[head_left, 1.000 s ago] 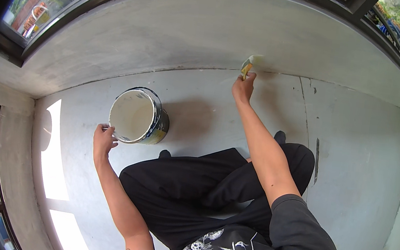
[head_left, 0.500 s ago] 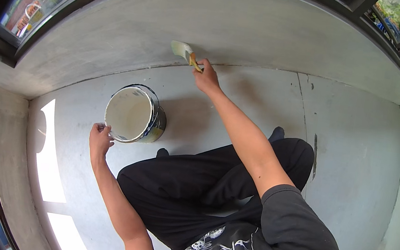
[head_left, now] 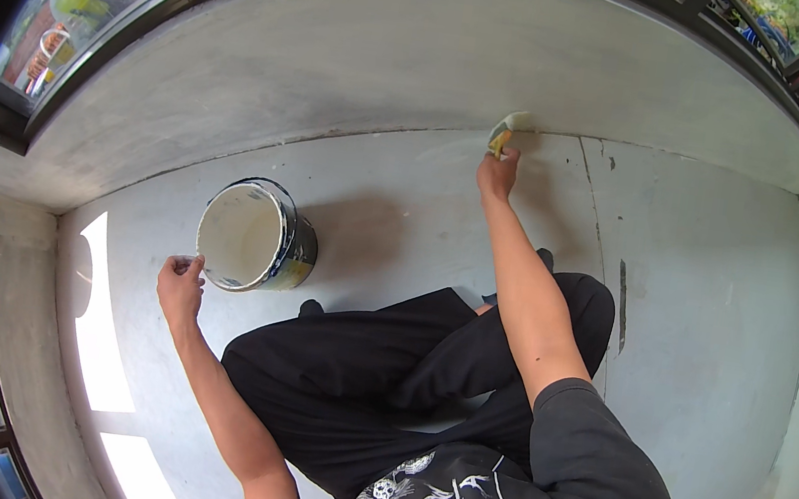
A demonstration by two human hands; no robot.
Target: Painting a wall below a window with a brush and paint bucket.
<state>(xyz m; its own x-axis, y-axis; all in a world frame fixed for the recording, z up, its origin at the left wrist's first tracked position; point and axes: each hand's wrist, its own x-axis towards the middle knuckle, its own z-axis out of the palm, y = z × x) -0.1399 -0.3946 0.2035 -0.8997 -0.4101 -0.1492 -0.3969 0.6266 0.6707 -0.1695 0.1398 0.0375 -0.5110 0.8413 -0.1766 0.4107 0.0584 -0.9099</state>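
In my right hand (head_left: 497, 174) is a paintbrush (head_left: 506, 134), held by its short yellowish handle. The pale bristles meet the foot of the grey wall (head_left: 424, 61), just above the seam with the floor. My left hand (head_left: 180, 291) is at the near left edge of a paint bucket (head_left: 295, 261), its curled fingers pinching the rim. The bucket stands on the floor, slightly left of centre, with its dark wire handle up along the right side. Off-white paint coats its inside; the paint level is hard to make out.
Pale floor panels (head_left: 707, 290) meet at a dark seam right of my brush arm. My crossed legs (head_left: 335, 352) in black trousers are close behind the bucket. Dark-framed windows (head_left: 88, 7) run above the wall; sunlight patches (head_left: 105, 342) lie at left.
My right hand has swept the brush rightward along the wall's base. The view has shifted slightly; my left hand stays by the bucket's rim.
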